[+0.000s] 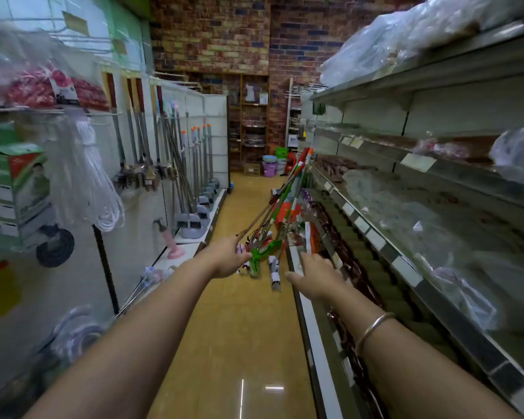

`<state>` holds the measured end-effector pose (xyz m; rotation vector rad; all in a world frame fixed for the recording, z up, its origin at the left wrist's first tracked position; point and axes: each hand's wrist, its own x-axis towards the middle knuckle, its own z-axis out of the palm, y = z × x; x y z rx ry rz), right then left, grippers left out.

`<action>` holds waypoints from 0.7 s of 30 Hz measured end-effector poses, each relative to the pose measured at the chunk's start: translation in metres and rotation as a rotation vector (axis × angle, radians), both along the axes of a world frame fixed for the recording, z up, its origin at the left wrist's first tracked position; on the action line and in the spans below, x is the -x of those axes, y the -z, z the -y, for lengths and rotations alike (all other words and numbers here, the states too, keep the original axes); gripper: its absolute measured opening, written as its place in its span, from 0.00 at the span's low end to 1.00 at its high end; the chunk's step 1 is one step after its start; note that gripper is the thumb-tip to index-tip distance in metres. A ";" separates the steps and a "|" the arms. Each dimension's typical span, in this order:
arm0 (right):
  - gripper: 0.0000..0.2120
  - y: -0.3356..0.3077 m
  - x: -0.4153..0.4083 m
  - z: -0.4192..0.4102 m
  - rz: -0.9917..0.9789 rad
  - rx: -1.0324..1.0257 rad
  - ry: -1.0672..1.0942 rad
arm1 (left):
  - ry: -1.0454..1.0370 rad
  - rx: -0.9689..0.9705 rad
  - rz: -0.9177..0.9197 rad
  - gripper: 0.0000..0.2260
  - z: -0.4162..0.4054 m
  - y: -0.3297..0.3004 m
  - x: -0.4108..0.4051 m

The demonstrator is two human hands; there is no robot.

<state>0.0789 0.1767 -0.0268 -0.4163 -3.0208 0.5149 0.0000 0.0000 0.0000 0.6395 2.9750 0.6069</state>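
On the left wall hang four brooms with red grips and steel shafts (139, 137). Beside them stand about five grey mops with orange-tipped handles (198, 164), and one pink rubber plunger (173, 243) sits on the low white ledge.

The left hand (227, 257) reaches to the foot of a bundle of long mops with green, red and white handles (281, 201). Blur hides whether its fingers close on any handle. The bundle stands on the yellow floor between the two hands, and its tops lean onto the grey metal shelving (406, 267) at the right.

The right hand (315, 276) is spread flat with the thumb out and holds nothing. It is beside the shelf edge, and one silver bangle (372, 328) circles its forearm.
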 end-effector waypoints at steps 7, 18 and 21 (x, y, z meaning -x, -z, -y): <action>0.31 0.003 0.069 -0.008 -0.044 0.025 0.000 | 0.019 -0.014 0.019 0.27 -0.018 0.010 0.062; 0.33 0.021 0.280 -0.039 -0.082 0.121 0.071 | 0.054 -0.076 0.043 0.27 -0.051 0.018 0.267; 0.31 0.020 0.342 -0.048 -0.093 0.146 0.113 | 0.089 -0.096 0.101 0.26 -0.063 0.013 0.327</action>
